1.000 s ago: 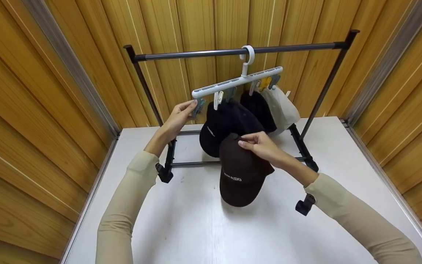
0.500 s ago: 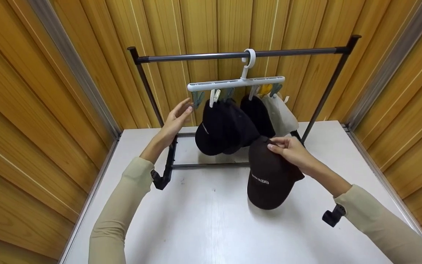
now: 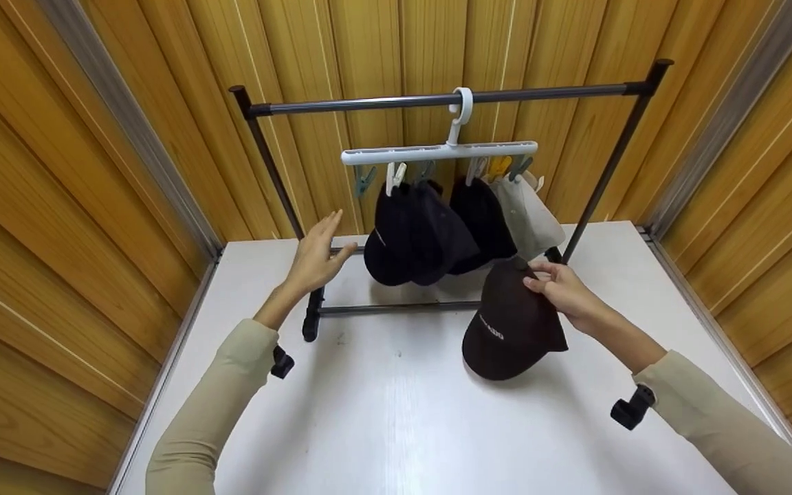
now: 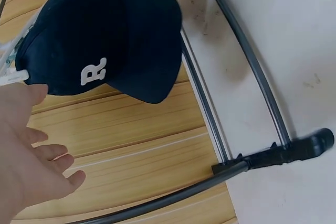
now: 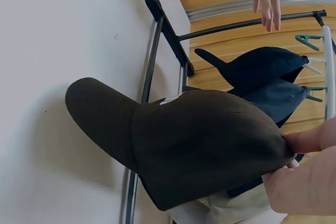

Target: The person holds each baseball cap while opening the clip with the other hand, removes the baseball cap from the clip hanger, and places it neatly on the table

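My right hand [image 3: 564, 294] pinches a dark brown baseball cap [image 3: 516, 320] by its crown and holds it above the table, brim down, white lettering on its front. In the right wrist view, thumb and fingers grip the cap's top edge. My left hand [image 3: 313, 258] is empty, fingers extended, left of the hanging caps and below a free teal clip [image 3: 364, 180]. From the white clip hanger [image 3: 437, 152] hang dark navy caps [image 3: 396, 234], a black cap [image 3: 480, 220] and a pale cap [image 3: 530, 213]. The nearest navy cap [image 4: 105, 35] shows a white R in the left wrist view.
The hanger hooks over the dark rail [image 3: 368, 103] of a small garment rack, whose lower bars [image 3: 403, 309] stand on a white table [image 3: 368, 412]. Wood-panelled walls [image 3: 361, 41] rise behind and on both sides.
My left hand has let go of the teal clip at the hanger's left end and moved down. The hanger has swung level. My right hand has carried the brown cap to the right.
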Demonstrator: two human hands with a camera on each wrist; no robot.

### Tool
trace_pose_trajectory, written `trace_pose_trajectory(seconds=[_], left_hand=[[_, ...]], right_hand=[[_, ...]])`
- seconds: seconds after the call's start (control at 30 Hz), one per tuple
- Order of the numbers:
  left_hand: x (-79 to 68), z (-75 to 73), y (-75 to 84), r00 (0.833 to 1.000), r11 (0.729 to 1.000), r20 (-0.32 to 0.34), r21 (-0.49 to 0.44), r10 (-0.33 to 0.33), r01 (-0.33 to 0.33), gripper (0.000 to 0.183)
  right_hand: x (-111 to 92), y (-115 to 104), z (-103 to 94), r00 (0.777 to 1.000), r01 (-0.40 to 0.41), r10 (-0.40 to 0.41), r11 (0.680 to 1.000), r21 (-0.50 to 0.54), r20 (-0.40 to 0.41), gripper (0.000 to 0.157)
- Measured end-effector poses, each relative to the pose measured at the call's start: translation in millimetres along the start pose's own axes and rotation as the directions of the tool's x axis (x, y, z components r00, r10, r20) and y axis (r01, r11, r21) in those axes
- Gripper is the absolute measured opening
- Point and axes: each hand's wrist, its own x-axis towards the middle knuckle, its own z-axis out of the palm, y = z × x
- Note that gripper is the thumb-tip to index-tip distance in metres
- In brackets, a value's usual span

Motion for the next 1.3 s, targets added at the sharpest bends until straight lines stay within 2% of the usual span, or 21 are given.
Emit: trace_pose_trajectory(seconds=[0.07,0.17,0.3,0.53,0.7,0.87,1.0,1.13,1.3], left_hand=[[-7.1,3.0,-2.5,0.999,0.994,0.037,0.107,0.013,-0.017,0.068],[-17.5,7.7,-6.6,0.996,0.969,0.083,0.240,0.032,-0.051,0.068],[-28.1,12.6,-13.3,0.994,0.948,0.103,0.310,0.044,-0.075,0.069],[-39.0,16.7,-26.7,0.995,0.948,0.105,0.316,0.000,-0.033,0.068],[-45.7,21.3,-33.6,0.992,0.950,0.128,0.309,-0.007,-0.033,0.067],[-49.5,23.7,-36.9,0.989,0.953,0.148,0.301,-0.013,-0.033,0.066],[-52.1,23.2,-37.5,0.990,0.962,0.138,0.269,-0.001,-0.036,0.065],[-54.4,22.4,-40.8,0.993,0.963,0.117,0.265,0.020,-0.050,0.062],[-56.7,21.8,-47.0,0.993,0.966,0.116,0.257,0.001,-0.031,0.063]], right_hand=[[1.3,7.5,-1.0,1.000,-0.023,0.023,1.000,0.020,0.019,0.041],[1.2,19.6,-3.8,0.998,-0.052,0.050,0.997,0.048,0.046,0.044],[-1.4,34.1,-13.9,0.994,-0.106,0.103,0.991,0.080,0.045,0.046],[-2.4,52.0,-39.2,0.981,-0.192,0.185,0.970,0.149,0.056,0.056],[-5.3,62.6,-47.4,0.974,-0.227,0.224,0.955,0.188,0.039,0.045],[-6.9,72.7,-55.1,0.968,-0.238,0.246,0.964,0.119,-0.054,0.036],[-8.2,83.8,-68.2,0.956,-0.262,0.269,0.962,0.074,-0.114,0.026],[-10.8,96.2,-84.4,0.950,-0.282,0.284,0.959,0.035,-0.128,0.015],[-14.1,103.0,-100.3,0.954,-0.274,0.271,0.962,-0.002,-0.130,0.011]])
